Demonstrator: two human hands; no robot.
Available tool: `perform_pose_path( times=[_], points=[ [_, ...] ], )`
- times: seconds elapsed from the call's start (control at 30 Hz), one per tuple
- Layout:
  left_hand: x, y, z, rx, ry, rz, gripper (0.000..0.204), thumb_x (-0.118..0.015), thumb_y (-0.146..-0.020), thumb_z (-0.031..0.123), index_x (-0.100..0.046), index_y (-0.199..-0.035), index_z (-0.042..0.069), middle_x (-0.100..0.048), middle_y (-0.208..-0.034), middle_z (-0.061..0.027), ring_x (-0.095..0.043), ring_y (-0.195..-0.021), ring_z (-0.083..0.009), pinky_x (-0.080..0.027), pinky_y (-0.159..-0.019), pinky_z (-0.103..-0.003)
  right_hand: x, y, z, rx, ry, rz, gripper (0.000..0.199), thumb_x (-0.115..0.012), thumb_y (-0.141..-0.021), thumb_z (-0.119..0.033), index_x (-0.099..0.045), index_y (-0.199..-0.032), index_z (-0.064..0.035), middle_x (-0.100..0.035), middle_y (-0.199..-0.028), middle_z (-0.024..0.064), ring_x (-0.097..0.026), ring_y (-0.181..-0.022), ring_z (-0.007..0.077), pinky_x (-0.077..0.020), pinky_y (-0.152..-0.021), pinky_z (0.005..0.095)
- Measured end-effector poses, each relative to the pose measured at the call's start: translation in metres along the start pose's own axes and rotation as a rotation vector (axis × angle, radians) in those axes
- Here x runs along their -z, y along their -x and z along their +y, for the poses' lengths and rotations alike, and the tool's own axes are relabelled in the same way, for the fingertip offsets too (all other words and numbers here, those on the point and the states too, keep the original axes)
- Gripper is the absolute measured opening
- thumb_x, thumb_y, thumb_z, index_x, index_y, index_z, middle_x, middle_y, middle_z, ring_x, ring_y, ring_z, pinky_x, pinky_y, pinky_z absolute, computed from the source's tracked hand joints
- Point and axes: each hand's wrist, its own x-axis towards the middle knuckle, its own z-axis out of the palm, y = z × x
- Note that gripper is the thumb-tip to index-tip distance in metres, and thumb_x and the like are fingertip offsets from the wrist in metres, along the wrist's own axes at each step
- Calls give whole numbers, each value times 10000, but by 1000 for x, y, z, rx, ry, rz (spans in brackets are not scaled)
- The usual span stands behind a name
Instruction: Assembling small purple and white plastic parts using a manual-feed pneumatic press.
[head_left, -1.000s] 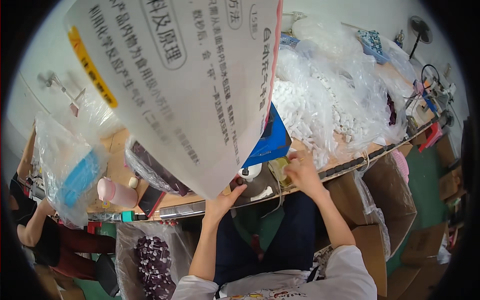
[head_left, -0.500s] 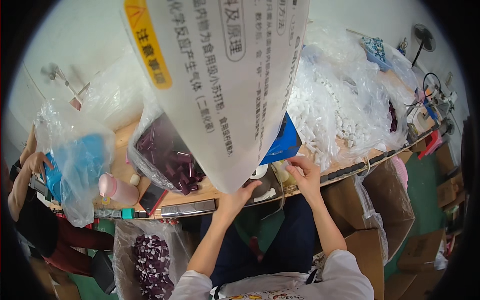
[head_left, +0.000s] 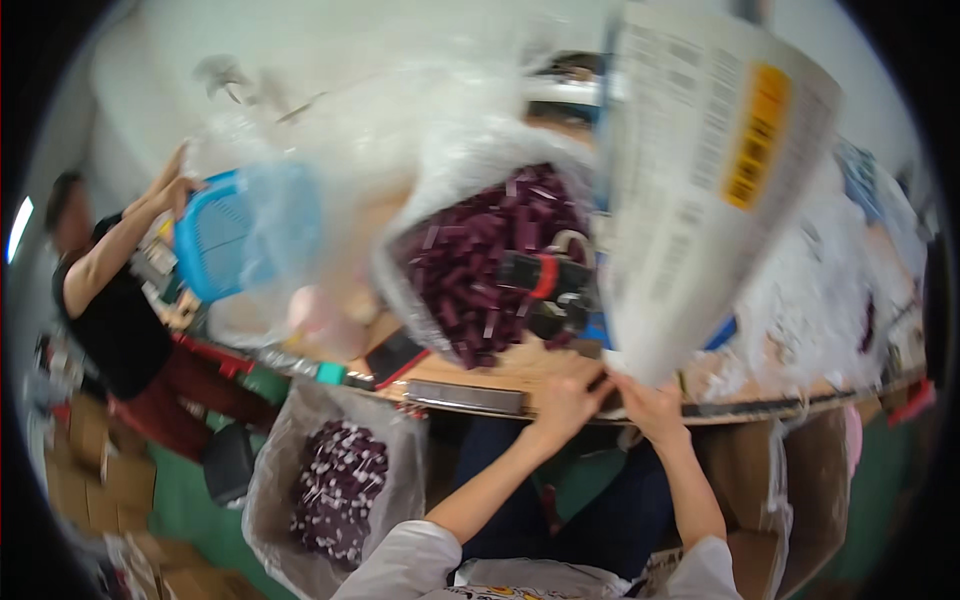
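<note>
Both of my hands are close together at the table's front edge. My left hand has its thumb and fingers drawn together; whatever they pinch is too blurred to name. Beside it on the right, my right hand is also closed, fingertips toward the left hand. Just above it is the narrow lower end of a large white printed sheet, curved like a cone with a yellow label strip. Whether the right hand grips it I cannot tell. A black device with a red band stands just beyond my left hand.
Dark purple tubes fill a clear bag on the table. Below, a lined bin holds purple-and-white pieces. A pink bottle stands left; white parts in plastic lie right. At left, another person holds a blue basket.
The view has swung left and is blurred. My hands have come together from apart, and the right hand's spread fingers have closed. The printed sheet now appears further right. The other person's basket is raised.
</note>
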Motion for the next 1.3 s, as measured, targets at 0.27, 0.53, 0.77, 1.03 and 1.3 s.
perform_pose_path(
  times=[0.27, 0.53, 0.77, 1.03, 1.3],
  points=[
    [5, -5, -1, 165, 110, -216, 260, -779, -751, 143, -731, -977, 23, -698, -876, -159, -637, -836, -348, -496, -768, -434, 20, 19, -7, -130, 181, 65, 245, -696, -867, -50, -705, -1099, 29, -727, -1015, 174, -678, -1001, 344, -506, -911, 419],
    [19, -21, -15, 316, 269, -396, 389, -813, -745, 276, -766, -1065, 59, -720, -886, -185, -698, -851, -351, -535, -762, -434, 55, 26, 40, -632, -172, 495, 311, -589, -972, -37, -649, -1274, 3, -718, -1108, 106, -676, -956, 148, -527, -844, 284],
    [18, 6, -21, 312, 336, -299, 790, -879, -726, 205, -550, -1427, 49, -680, -1027, -98, -599, -872, -180, -490, -786, -315, 85, 22, 31, -526, -11, 460, 298, -598, -966, -3, -670, -1255, -7, -718, -1081, 98, -676, -978, 147, -526, -849, 279],
    [5, 2, -20, 166, 256, -290, 349, -841, -750, 168, -750, -1061, 39, -689, -1068, -149, -588, -1074, -335, -469, -951, -419, 83, 31, 100, -699, 193, 7, 190, -687, -822, -50, -738, -1001, -14, -734, -905, 161, -713, -819, 295, -543, -730, 367],
    [-5, -4, -8, 129, 231, -136, 289, -843, -705, 137, -754, -957, 29, -701, -1015, -136, -604, -1069, -350, -465, -934, -448, 68, 36, 116, -593, 391, -261, 212, -693, -797, -53, -736, -1004, -36, -671, -1006, 203, -665, -868, 400, -527, -764, 469]
  ],
)
